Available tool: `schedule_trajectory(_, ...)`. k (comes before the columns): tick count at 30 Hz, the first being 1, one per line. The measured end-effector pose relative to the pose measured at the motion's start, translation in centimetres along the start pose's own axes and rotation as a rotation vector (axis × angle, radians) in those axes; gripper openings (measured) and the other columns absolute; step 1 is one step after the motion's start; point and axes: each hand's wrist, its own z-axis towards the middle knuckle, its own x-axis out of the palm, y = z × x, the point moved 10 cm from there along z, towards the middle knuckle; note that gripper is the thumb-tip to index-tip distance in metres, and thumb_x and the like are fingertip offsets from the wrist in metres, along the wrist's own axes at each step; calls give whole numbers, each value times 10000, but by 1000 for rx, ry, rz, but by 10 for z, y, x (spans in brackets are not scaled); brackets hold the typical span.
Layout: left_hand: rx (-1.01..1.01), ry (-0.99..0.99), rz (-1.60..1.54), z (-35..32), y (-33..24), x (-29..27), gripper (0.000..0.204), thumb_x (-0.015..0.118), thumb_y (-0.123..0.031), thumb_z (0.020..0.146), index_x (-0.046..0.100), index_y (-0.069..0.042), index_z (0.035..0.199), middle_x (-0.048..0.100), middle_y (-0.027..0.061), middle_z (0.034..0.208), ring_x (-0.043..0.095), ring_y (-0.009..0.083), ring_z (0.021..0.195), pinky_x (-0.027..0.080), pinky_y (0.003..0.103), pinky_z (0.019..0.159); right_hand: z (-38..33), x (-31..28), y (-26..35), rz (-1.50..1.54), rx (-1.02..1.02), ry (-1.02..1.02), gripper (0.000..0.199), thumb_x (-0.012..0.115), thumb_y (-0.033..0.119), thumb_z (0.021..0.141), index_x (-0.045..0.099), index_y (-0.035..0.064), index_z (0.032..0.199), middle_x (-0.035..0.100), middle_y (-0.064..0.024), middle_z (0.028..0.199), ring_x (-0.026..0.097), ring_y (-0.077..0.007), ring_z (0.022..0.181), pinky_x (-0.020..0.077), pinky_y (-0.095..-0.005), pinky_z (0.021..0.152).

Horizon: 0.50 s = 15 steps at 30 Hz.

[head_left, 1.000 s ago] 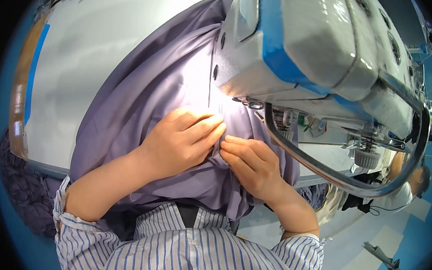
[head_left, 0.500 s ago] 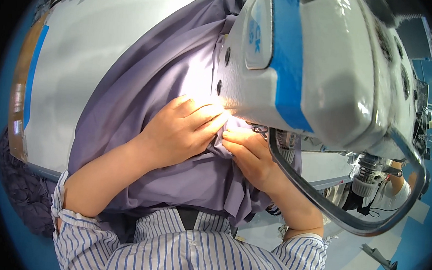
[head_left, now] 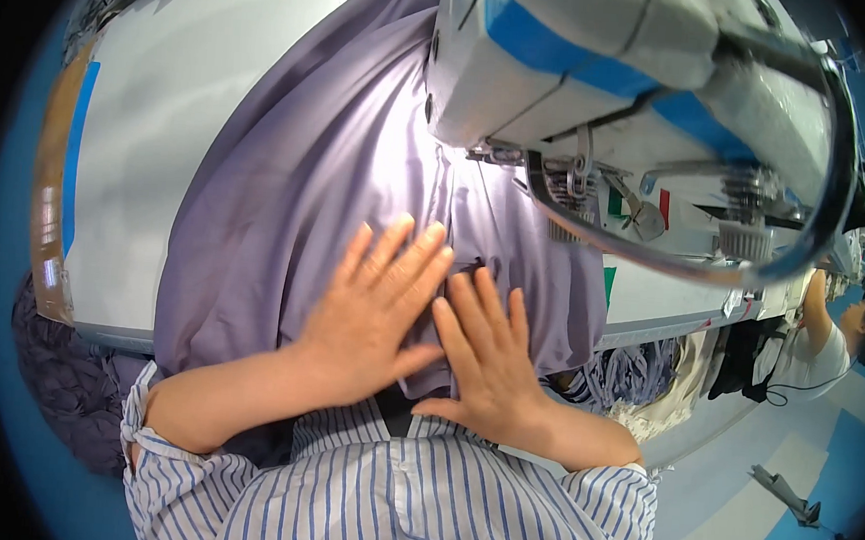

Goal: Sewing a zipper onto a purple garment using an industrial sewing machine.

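Note:
A large lilac-grey garment point(head_left: 288, 190) lies spread over the white sewing table point(head_left: 152, 120) and runs under the head of a white and blue sewing machine point(head_left: 607, 72). My left hand point(head_left: 374, 311) lies flat on the cloth with its fingers spread, pointing toward the machine. Beside it, my right hand point(head_left: 486, 359) also presses flat on the fabric, fingers apart, its fingertips just short of the lit needle area. Neither hand pinches anything. My striped shirt sleeves fill the lower edge.
A dark bundle of fabric point(head_left: 73, 385) hangs off the table's left front corner. More cloth pieces point(head_left: 635, 385) pile below the table's right edge. Another person point(head_left: 829, 338) stands at the far right on the blue floor.
Both hands were bunched together pinching the fabric at the needle. They have now drawn back toward me and opened flat on the cloth, which lies smoother.

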Motion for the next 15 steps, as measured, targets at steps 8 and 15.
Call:
schedule_trajectory(8, 234, 39, 324, -52, 52, -13, 842, 717, -439, 716, 413, -92, 1420, 319, 126, 1526, 219, 329, 1442, 128, 509, 1179, -73, 12, -63, -205, 21, 161, 1129, 847, 465, 549, 301, 146, 1485, 205, -131, 1570, 124, -345, 1470, 174, -608, 1114)
schedule_trajectory(15, 246, -30, 22, -73, -21, 5, 612, 655, -243, 852, 446, -59, 1397, 371, 133, 1498, 399, 323, 1358, 319, 463, 1103, -96, -1, -59, -94, 95, 1, 945, 749, 474, 723, 323, 96, 1476, 247, -156, 1551, 219, -354, 1443, 222, -552, 1107)
